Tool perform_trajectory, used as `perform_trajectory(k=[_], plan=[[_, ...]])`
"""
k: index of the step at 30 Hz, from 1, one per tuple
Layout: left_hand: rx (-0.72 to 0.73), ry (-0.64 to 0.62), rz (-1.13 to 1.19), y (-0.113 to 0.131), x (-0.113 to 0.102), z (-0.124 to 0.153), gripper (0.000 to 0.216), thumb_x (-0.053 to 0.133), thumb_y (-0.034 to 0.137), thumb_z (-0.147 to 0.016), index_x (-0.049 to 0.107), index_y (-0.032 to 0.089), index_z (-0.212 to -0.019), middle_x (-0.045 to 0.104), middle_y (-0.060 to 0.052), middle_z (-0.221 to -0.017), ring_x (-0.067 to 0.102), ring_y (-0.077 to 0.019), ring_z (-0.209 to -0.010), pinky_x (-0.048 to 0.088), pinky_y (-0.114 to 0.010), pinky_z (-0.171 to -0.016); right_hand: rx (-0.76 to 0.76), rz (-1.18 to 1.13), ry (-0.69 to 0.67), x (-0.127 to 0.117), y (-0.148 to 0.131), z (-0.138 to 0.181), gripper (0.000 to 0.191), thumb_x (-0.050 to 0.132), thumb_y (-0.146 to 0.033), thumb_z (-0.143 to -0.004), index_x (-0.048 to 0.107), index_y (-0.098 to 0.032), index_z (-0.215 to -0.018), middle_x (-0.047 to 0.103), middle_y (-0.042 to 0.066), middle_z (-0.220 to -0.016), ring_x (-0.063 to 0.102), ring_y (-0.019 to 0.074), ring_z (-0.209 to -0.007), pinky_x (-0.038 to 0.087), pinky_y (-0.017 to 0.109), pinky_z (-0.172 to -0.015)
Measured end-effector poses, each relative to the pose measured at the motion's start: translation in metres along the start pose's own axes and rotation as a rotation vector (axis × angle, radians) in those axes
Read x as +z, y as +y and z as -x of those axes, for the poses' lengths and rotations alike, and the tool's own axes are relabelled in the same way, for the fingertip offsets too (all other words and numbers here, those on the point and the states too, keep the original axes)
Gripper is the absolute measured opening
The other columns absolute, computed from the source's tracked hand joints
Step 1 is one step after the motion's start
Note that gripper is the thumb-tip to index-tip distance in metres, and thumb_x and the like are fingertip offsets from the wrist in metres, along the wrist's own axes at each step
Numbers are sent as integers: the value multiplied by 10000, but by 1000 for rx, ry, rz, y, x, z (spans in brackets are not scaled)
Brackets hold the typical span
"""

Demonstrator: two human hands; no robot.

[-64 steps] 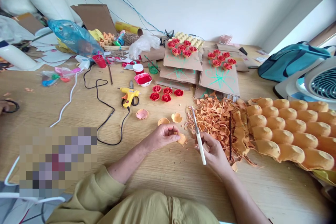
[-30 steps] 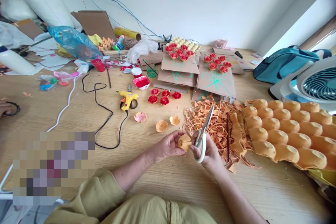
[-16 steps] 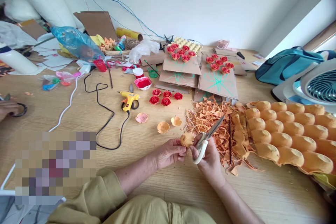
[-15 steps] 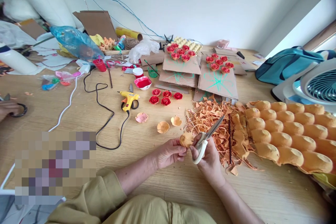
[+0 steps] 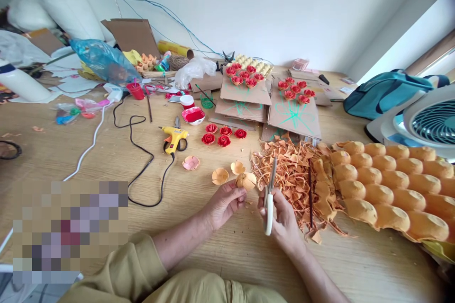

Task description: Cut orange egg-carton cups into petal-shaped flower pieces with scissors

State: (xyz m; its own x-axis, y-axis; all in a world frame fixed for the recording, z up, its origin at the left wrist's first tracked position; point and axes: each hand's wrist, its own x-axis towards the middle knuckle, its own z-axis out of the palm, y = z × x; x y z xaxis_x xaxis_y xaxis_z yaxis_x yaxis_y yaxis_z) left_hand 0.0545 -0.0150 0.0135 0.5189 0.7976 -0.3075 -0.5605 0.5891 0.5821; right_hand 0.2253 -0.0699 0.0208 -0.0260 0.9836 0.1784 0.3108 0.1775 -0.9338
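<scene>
Between the thumb and fingers of my left hand [image 5: 227, 201] is an orange egg-carton cup [image 5: 246, 181] cut into petals. My right hand [image 5: 282, 220] grips a pair of scissors [image 5: 269, 208] by the white handles, blades pointing up and apart from the cup. Just beyond my left hand lie two orange petal cups [image 5: 220, 176] and a pinkish one [image 5: 191, 163]. Right of the scissors spreads a heap of orange carton scraps [image 5: 284, 170]. Several red paper roses [image 5: 224, 140] sit farther back.
A large orange egg tray [image 5: 387, 175] covers the right side. A yellow glue gun [image 5: 175, 138] with a black cord lies left of centre, near a bowl of red paint [image 5: 194, 114]. Cardboard sheets [image 5: 245, 92] carrying red roses stand behind. A fan [image 5: 426, 113] is at far right.
The scissors have moved away from the cup and turned more upright. My left hand has shifted slightly left and up with the cup. At far left, another person's hand has left the view.
</scene>
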Motion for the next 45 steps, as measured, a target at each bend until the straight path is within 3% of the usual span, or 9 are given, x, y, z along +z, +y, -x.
perform_trajectory(k=[4,9,13,20,27,32,41,45], plan=[[45,29,86,8,11,-1,287,852,237,-669,609,151,-795,481,39,-729,457,-71,-658,366,-205,-589,3,64,-110,-2,0,-2,323,551,-519,-884,509,-211,-795,543,13,-754,486,187,-718,422,297,-630],[84,20,101,12,25,-2,275,834,247,-695,582,147,-747,460,41,-695,438,-73,-654,370,-209,-596,-31,145,-154,1,1,-4,404,490,-578,-907,516,-204,-756,538,20,-748,467,192,-721,402,307,-654],[110,21,81,8,27,-4,261,819,257,-713,582,151,-747,465,37,-684,430,-76,-647,366,-208,-599,-62,133,-184,2,1,-6,482,400,-651,-926,517,-208,-775,543,25,-760,470,201,-736,395,317,-677],[182,20,-41,1,25,-3,250,793,300,-742,595,149,-743,475,41,-650,401,-79,-616,366,-222,-624,-74,165,-195,2,4,-4,457,387,-639,-940,482,-220,-784,547,27,-785,491,214,-775,416,326,-696],[170,-31,-99,-5,26,-1,212,753,323,-786,624,155,-798,543,22,-680,455,-94,-611,359,-242,-612,-127,172,-144,2,5,-4,452,371,-622,-950,530,-213,-844,554,35,-809,502,207,-740,449,337,-688],[172,-11,-64,-6,26,-2,198,764,300,-777,643,155,-835,562,18,-712,462,-96,-647,363,-244,-640,-178,231,-150,2,5,-6,452,375,-628,-948,577,-227,-996,573,48,-866,514,246,-840,451,373,-777],[161,4,-40,-8,29,1,234,779,320,-758,639,144,-822,584,5,-722,475,-106,-666,377,-248,-663,-194,225,-157,4,7,-5,540,308,-674,-948,584,-234,-1094,577,50,-865,525,261,-869,443,415,-859],[151,6,-36,-11,26,0,240,771,336,-764,636,142,-811,572,-1,-707,471,-111,-657,360,-245,-615,-229,211,-164,3,8,-6,556,305,-674,-951,576,-232,-1150,611,71,-957,539,282,-971,434,431,-920]])
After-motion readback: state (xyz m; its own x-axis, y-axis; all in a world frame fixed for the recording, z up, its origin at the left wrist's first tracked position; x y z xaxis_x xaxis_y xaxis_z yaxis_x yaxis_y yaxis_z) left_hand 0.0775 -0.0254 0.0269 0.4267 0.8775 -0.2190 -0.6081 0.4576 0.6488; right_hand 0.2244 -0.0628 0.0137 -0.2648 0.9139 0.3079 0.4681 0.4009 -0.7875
